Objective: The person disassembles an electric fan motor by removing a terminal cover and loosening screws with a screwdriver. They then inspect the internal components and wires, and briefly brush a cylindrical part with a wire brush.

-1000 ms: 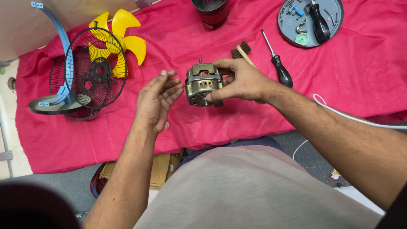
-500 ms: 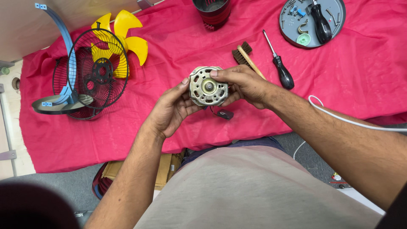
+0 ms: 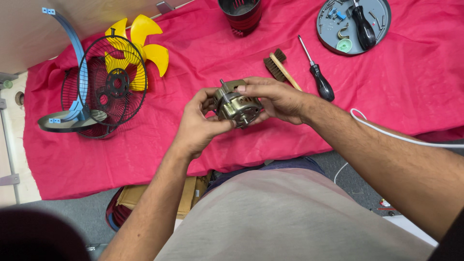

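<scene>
A small metal fan motor (image 3: pixel 235 104), brass and silver with a thin shaft sticking up at its left, is held above the red cloth (image 3: pixel 203 53). My left hand (image 3: pixel 198 124) grips it from the left and below, thumb across its lower side. My right hand (image 3: pixel 276 99) wraps over its top and right side, fingers curled on the casing. Both hands hold it clear of the cloth.
A black wire fan guard (image 3: pixel 104 84) with a blue stand and yellow fan blades (image 3: pixel 145 46) lies at the left. A brush (image 3: pixel 280 67) and a screwdriver (image 3: pixel 316 72) lie right of the motor. A grey round tray (image 3: pixel 382 24) with screws sits far right. A white cable (image 3: pixel 386 133) runs by my right arm.
The motor has been turned in my hands: its round end face pointed up half a second ago, now its side shows. My left hand closed onto it a second ago.
</scene>
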